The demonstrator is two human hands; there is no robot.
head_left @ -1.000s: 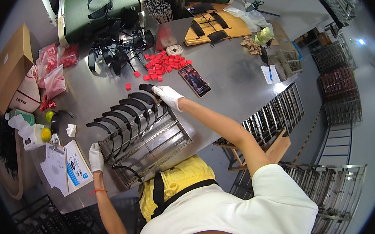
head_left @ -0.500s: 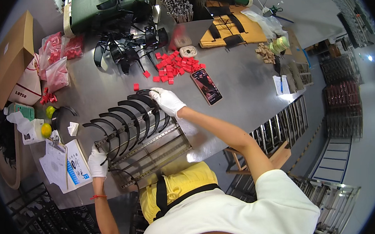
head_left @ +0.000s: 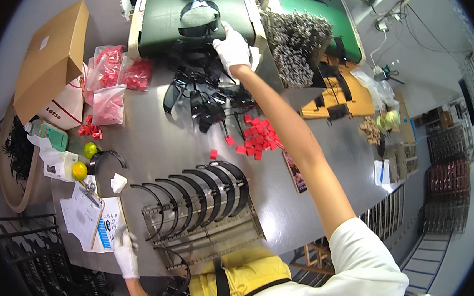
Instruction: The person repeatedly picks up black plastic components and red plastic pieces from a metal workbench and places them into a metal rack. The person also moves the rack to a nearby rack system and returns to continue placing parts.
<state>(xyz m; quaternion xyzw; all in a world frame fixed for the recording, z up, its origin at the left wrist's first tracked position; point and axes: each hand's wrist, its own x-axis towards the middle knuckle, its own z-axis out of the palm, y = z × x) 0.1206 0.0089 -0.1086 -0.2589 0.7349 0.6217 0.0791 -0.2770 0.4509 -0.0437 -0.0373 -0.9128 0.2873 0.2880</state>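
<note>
My right hand (head_left: 233,49), in a white glove, reaches to the near end of a green conveyor belt (head_left: 163,20). Its fingers are apart, beside a black headband (head_left: 199,29) lying there; I see nothing held. My left hand (head_left: 125,254), gloved too and a little blurred, hovers open by the table's front edge, over the side of an open booklet (head_left: 110,216). Just right of it stands a metal rack (head_left: 211,244) with several black curved headbands (head_left: 199,198) standing in a row. A tangled pile of glossy black pieces (head_left: 205,95) lies below the belt.
Small red pieces (head_left: 258,138) lie beside a phone (head_left: 295,171), partly behind my right arm. Bags of red pieces (head_left: 109,105) and a cardboard box (head_left: 51,57) stand at the left. A clipboard (head_left: 86,207) and yellow-green fruit (head_left: 79,171) lie nearer. Orange-yellow packing (head_left: 314,108) sits right.
My right hand has left the headbands on the rack and moved far forward to the belt. The left hand has let go of the rack's left end. The view has shifted forward.
</note>
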